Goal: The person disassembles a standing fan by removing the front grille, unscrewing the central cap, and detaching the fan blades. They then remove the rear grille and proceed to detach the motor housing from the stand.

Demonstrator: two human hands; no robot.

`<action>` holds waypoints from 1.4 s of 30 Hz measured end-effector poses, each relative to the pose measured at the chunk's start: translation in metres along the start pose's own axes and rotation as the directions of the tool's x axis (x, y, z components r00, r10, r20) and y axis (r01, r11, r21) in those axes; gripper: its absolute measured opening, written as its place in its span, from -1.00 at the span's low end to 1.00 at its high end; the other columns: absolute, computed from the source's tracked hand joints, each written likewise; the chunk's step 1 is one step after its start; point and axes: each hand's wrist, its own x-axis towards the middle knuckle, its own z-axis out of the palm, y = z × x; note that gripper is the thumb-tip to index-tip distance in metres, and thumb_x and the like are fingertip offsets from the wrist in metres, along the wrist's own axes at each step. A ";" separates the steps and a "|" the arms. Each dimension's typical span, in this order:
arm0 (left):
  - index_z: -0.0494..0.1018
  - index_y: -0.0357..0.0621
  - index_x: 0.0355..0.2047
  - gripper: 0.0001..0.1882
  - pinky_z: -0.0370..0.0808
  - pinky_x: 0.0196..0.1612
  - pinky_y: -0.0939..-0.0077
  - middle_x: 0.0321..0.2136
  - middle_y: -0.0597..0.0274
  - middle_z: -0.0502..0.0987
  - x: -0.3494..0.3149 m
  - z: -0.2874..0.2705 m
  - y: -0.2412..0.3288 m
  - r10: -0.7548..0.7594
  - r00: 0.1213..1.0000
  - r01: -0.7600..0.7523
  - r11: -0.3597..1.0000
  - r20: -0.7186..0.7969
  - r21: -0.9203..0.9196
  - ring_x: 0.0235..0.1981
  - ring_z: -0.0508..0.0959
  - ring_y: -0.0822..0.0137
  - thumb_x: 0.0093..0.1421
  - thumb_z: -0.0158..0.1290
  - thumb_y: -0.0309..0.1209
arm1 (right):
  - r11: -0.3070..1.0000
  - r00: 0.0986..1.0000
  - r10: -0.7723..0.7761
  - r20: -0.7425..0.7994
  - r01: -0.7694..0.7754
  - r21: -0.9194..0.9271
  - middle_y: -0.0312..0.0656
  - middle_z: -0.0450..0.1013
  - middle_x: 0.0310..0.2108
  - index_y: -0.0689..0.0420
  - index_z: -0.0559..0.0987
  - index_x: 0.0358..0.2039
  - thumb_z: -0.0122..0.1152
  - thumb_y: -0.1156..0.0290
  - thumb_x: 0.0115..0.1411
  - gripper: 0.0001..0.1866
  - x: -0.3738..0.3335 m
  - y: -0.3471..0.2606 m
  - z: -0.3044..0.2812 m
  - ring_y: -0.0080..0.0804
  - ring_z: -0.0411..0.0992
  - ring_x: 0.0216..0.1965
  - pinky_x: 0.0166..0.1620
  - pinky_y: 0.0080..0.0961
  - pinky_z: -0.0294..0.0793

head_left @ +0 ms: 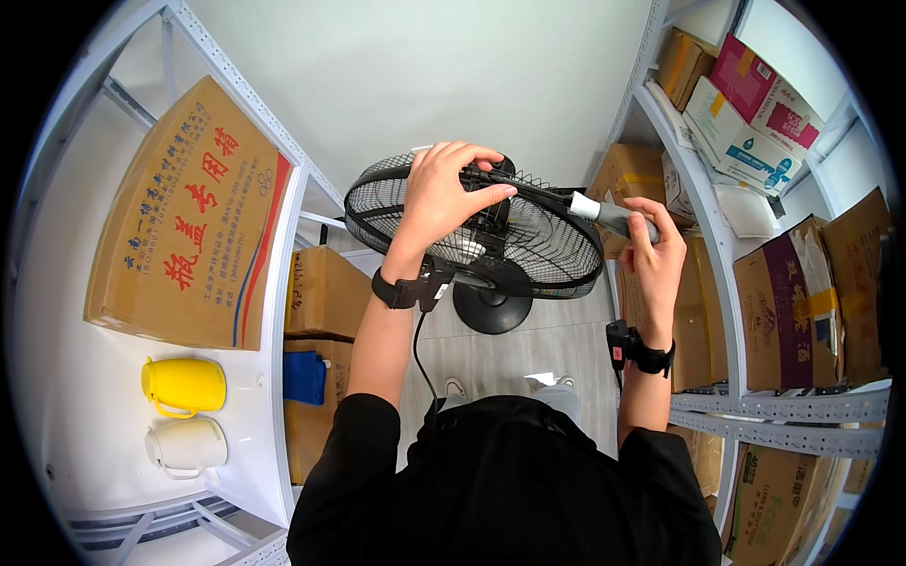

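Observation:
In front of me stands a black pedestal fan (557, 247) with a wire guard and a round base (493, 309). At the top of the guard is my left hand (442, 189), its fingers curled over the rim and its thumb along a dark bar. My right hand (658, 247) is closed round the grey handle of a slim tool (613, 219) with a white collar. A dark, narrow front part runs from the collar over the guard toward my left hand. Its tip is hidden among the wires, so its kind cannot be told. Both wrists carry black straps with small devices.
On the left shelf sit a large cardboard carton (193, 222), a yellow jug (186, 385) and a white jug (189, 447). Below are boxes with a blue item (305, 377). Right-hand shelves (736, 321) hold several cartons. A pale wall (425, 66) rises behind the fan.

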 end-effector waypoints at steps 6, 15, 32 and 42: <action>0.57 0.01 -0.25 -0.58 0.28 0.01 0.34 -0.40 0.44 0.56 0.003 0.001 0.001 0.003 1.000 -0.003 1.000 -0.007 -0.013 -0.21 0.50 0.34 -0.13 0.36 -0.16 | 0.894 0.934 -0.355 -0.035 0.351 0.278 -0.15 0.37 0.02 0.15 0.29 0.10 0.18 0.43 0.23 -0.55 0.001 0.012 0.004 -0.55 0.46 -0.28 -0.28 -0.67 0.43; 0.58 0.03 -0.29 -0.59 0.25 0.00 0.38 -0.42 0.46 0.54 0.003 0.002 -0.001 0.012 1.000 -0.013 1.000 -0.020 -0.025 -0.22 0.48 0.35 -0.14 0.35 -0.10 | 0.904 0.915 -0.399 -0.060 0.404 0.143 -0.18 0.41 -0.05 0.16 0.32 0.07 0.32 0.49 0.11 -0.47 -0.002 0.015 0.006 -0.52 0.45 -0.17 -0.19 -0.61 0.46; 0.58 0.03 -0.30 -0.60 0.26 -0.02 0.37 -0.42 0.45 0.54 0.005 0.002 -0.001 -0.006 1.000 0.006 0.999 -0.009 -0.035 -0.21 0.48 0.34 -0.15 0.36 -0.11 | 0.937 0.988 0.106 0.113 -0.137 0.322 -0.07 0.45 -0.11 0.19 0.31 0.05 0.16 0.36 0.26 -0.59 0.001 0.009 -0.005 -0.49 0.49 -0.30 -0.21 -0.58 0.49; 0.59 0.04 -0.29 -0.59 0.25 -0.01 0.38 -0.42 0.45 0.54 0.004 0.003 0.000 -0.011 1.000 0.011 1.000 -0.002 -0.025 -0.20 0.48 0.34 -0.15 0.36 -0.10 | 0.997 0.999 0.010 0.052 -0.014 0.073 -0.14 0.50 -0.25 0.10 0.37 0.14 0.18 0.29 0.24 -0.53 -0.002 -0.002 -0.002 -0.62 0.45 -0.43 -0.42 -0.67 0.43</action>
